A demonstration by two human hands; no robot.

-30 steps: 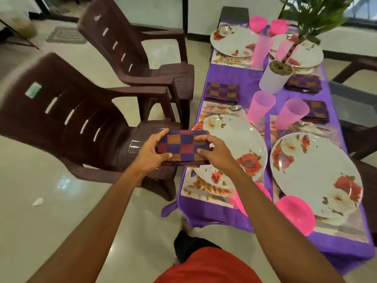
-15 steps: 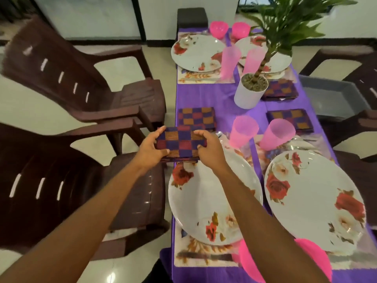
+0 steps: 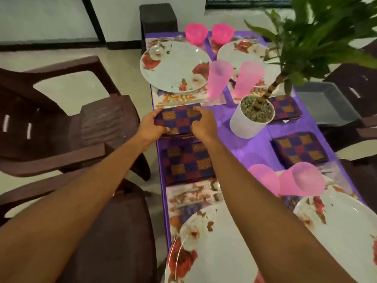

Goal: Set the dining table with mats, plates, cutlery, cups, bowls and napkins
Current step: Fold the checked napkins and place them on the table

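- Item in hand: the folded napkin [image 3: 176, 120], checked in purple, orange and red, is held flat and low over the tablecloth [image 3: 240, 144]. Whether it rests fully on the cloth cannot be told.
- Grip: the left hand [image 3: 151, 127] pinches its left end and the right hand [image 3: 205, 125] its right end, each with the thumb at the near edge and the fingers curled over the far edge. Judged purpose: holding both ends keeps the fold square while it is set down.
- Just beyond the grip: a floral mat [image 3: 179, 98] carrying a rose-patterned plate [image 3: 173, 68]. This setting appears to be the one the napkin serves.
- Just short of the grip: a second napkin [image 3: 187, 162] of the same cloth lies flat, close to the held one but apart from it (apparently belonging to the nearer setting).
- To the right of the grip: a white plant pot [image 3: 251, 121] stands near the right hand, and two pink cups [image 3: 219, 78] stand beyond it.
- To the left of the grip: a brown chair [image 3: 102, 123] faces the table edge.
- Assessment: the napkin step appears close to finished at this place.
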